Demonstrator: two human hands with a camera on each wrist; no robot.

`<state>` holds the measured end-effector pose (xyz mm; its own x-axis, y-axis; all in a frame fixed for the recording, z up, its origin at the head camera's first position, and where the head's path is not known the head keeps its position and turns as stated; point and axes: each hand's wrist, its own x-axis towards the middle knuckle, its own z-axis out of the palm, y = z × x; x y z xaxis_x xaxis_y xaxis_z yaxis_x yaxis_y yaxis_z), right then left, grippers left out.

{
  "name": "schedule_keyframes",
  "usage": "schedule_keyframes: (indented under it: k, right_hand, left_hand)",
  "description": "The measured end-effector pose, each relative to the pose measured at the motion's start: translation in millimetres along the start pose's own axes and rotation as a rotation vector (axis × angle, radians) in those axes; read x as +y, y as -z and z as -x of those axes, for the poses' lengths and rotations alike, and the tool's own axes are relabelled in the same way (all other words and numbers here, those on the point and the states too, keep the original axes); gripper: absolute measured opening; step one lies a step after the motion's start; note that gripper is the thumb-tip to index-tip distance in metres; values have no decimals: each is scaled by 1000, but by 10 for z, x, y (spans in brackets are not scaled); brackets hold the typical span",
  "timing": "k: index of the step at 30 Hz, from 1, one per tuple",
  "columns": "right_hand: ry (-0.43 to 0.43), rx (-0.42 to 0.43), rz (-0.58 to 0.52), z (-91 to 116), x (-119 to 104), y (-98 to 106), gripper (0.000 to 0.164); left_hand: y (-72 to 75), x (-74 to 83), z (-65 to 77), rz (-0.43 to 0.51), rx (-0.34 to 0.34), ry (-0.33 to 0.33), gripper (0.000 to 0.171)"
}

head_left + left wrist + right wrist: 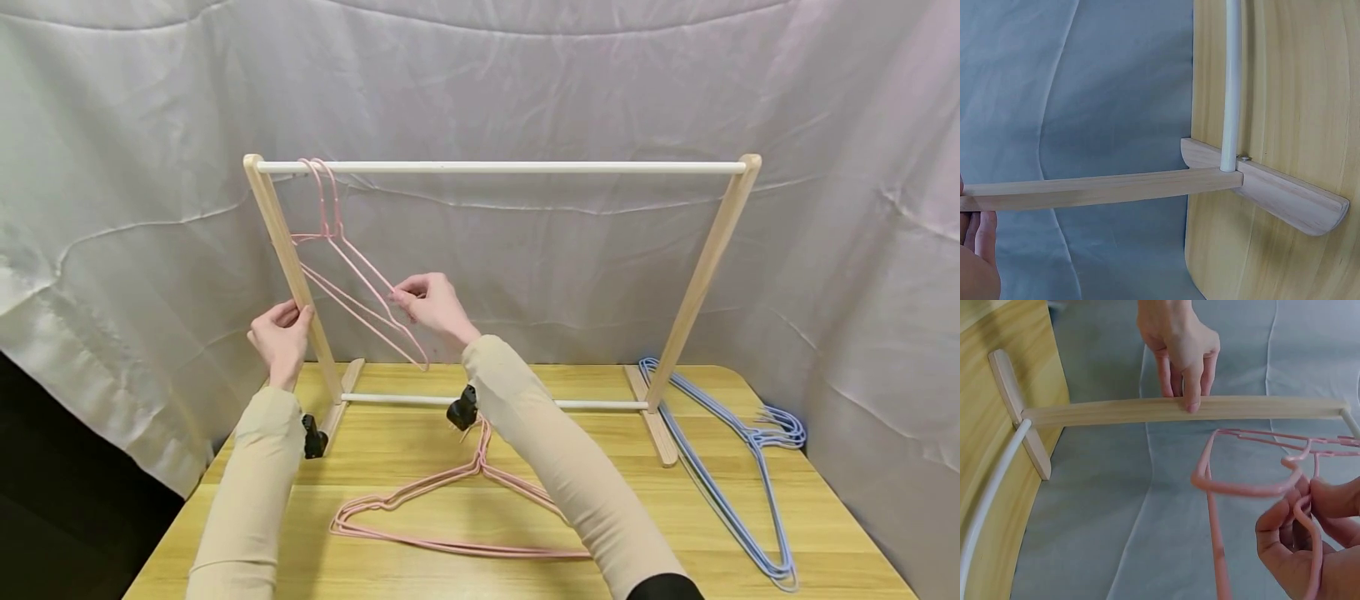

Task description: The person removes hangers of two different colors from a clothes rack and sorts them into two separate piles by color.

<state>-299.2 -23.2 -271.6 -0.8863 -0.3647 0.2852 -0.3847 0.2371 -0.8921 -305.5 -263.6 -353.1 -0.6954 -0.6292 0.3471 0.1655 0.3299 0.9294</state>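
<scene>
Two pink hangers (pixel 337 200) hang by their hooks near the left end of the white top rail (pixel 510 167) of a clothes rack. My right hand (pixel 437 307) pinches the sloping shoulder of one of these hangers between thumb and fingers. In the right wrist view, pink hanger wire (pixel 1241 489) passes in front of and between those fingers. My left hand (pixel 280 337) grips the rack's left wooden post (pixel 273 217) partway up, thumb on one side and fingers on the other. Only part of that hand shows at the edge of the left wrist view.
Several pink hangers (pixel 450 546) lie stacked on the wooden table (pixel 397 575), partly hidden by my right sleeve. Several blue hangers (pixel 772 500) lie at the right by the rack's right foot (pixel 656 425). A white lower bar (pixel 600 405) joins the feet. Grey curtain (pixel 525 83) surrounds the table.
</scene>
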Motion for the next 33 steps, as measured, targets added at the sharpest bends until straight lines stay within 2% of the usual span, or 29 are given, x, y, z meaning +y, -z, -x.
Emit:
schedule_keyframes:
  k: [7, 14, 33]
  right_hand:
    - [-16, 127, 113, 28, -10, -47, 16]
    - [28, 197, 113, 46, -36, -24, 15]
    - [85, 246, 66, 177, -24, 145, 15]
  left_hand:
    - [-2, -3, 4, 15, 0, -6, 34]
    - [-3, 4, 6, 28, 10, -16, 32]
    - [6, 9, 12, 21, 14, -36, 31]
